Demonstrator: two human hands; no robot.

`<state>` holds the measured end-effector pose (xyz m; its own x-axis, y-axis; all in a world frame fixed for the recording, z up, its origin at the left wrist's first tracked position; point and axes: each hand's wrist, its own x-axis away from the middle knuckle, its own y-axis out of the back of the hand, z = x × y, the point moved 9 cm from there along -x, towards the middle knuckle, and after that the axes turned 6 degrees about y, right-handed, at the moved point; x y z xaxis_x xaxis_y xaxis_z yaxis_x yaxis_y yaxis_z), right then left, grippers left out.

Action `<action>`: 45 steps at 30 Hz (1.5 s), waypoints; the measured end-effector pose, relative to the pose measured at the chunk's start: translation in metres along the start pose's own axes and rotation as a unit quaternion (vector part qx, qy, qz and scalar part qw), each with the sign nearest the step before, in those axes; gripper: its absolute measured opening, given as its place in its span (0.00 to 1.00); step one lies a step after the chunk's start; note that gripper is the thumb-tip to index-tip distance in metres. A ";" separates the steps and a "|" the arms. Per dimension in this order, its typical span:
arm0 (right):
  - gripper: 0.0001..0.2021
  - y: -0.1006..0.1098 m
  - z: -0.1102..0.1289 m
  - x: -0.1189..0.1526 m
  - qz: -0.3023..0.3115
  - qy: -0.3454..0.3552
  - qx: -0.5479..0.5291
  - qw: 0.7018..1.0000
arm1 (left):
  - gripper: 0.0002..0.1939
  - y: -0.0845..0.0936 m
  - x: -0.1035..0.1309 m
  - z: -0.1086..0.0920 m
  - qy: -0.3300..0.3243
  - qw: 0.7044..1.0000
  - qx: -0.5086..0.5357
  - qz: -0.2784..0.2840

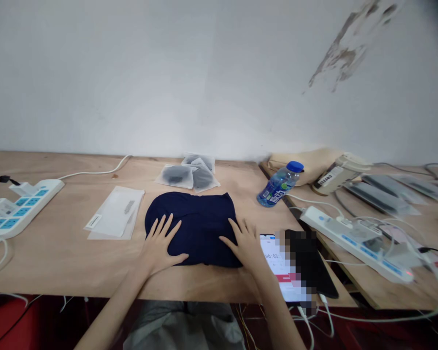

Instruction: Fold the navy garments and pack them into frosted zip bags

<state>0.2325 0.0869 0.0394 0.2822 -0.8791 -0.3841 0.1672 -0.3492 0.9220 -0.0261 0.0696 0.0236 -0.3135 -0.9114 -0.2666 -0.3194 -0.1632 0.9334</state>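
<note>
A dark navy cloth (200, 223) lies flat on the wooden table (58, 262), rounded at its left end and straighter at its right. My left hand (160, 248) rests on the cloth's lower left part with its fingers spread. On the right edge of the cloth lies my right hand (245, 243), its fingers also apart. Neither hand grips anything. White translucent packets (117, 211) are to the left of the cloth, and several clear bags with dark contents (177, 176) lie just beyond it.
Right of the cloth are a lit phone (273, 248), a dark device (316, 272), a blue-capped bottle (277, 187), a coffee cup (339, 175) and a power strip (354, 243) with cables. Another power strip (25, 209) sits at the far left. A wall rises behind.
</note>
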 end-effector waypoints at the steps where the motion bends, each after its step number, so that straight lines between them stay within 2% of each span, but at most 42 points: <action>1: 0.24 0.003 -0.007 -0.001 -0.001 -0.001 -0.010 1.000 | 0.50 0.001 -0.001 -0.001 0.002 1.000 0.002 -0.004; 6: 0.05 0.022 -0.020 -0.013 0.008 0.035 -0.147 0.988 | 0.45 0.020 -0.003 -0.019 0.010 0.999 0.031 -0.039; 10: 0.02 0.036 -0.008 -0.028 0.037 -0.018 -0.205 0.978 | 0.28 0.038 -0.002 -0.054 0.040 0.988 0.133 -0.066; 13: 0.06 0.042 0.014 -0.039 0.037 -0.061 -0.274 0.959 | 0.19 0.032 -0.002 -0.084 0.076 0.958 0.275 -0.025; 14: 0.08 0.042 0.023 -0.042 0.037 -0.073 -0.318 0.945 | 0.19 0.028 -0.002 -0.092 0.093 0.941 0.326 -0.006; 16: 0.10 0.039 0.041 -0.047 0.045 -0.099 -0.427 0.898 | 0.24 0.018 -0.001 -0.099 0.140 0.900 0.412 0.021; 18: 0.11 0.032 0.057 -0.047 0.066 -0.132 -0.535 0.832 | 0.29 0.011 -0.001 -0.095 0.187 0.859 0.475 0.027; 21: 0.14 0.031 0.073 -0.044 0.071 -0.166 -0.646 0.742 | 0.26 0.010 -0.002 -0.073 0.225 0.818 0.530 -0.006; 23: 0.15 0.035 0.075 -0.041 0.045 -0.170 -0.683 0.709 | 0.21 0.013 -0.003 -0.052 0.235 0.810 0.536 -0.037; 25: 0.15 0.036 0.072 -0.037 0.020 -0.174 -0.694 0.699 | 0.18 0.018 0.000 -0.029 0.244 0.813 0.525 -0.066; 28: 0.16 0.028 0.068 -0.030 0.017 -0.186 -0.676 0.713 | 0.16 0.026 0.010 0.003 0.261 0.813 0.509 -0.107; 31: 0.15 0.014 0.067 -0.023 0.032 -0.194 -0.637 0.746 | 0.18 0.029 0.027 0.032 0.282 0.812 0.496 -0.122; 34: 0.14 0.000 0.072 -0.014 0.056 -0.198 -0.573 0.793 | 0.23 0.031 0.047 0.055 0.318 0.829 0.446 -0.115; 36: 0.13 -0.005 0.078 -0.010 0.068 -0.197 -0.508 0.836 | 0.25 0.042 0.059 0.065 0.340 0.855 0.366 -0.140; 38: 0.14 -0.007 0.083 -0.007 0.072 -0.197 -0.440 0.873 | 0.24 0.059 0.067 0.065 0.341 0.884 0.260 -0.185; 40: 0.16 -0.009 0.089 -0.005 0.068 -0.201 -0.389 0.896 | 0.20 0.071 0.067 0.055 0.308 0.911 0.180 -0.209; 42: 0.19 -0.012 0.095 -0.005 0.070 -0.206 -0.360 0.907 | 0.16 0.073 0.063 0.039 0.256 0.936 0.138 -0.196; 45: 0.18 -0.020 0.103 -0.009 0.080 -0.203 -0.326 0.920 | 0.14 0.065 0.058 0.024 0.205 0.961 0.092 -0.163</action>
<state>0.1289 0.0683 0.0294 -0.0006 -0.9972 -0.0746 0.7223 -0.0520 0.6896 -0.0865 0.0155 0.0634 0.1976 -0.9014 -0.3854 -0.5054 -0.4305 0.7478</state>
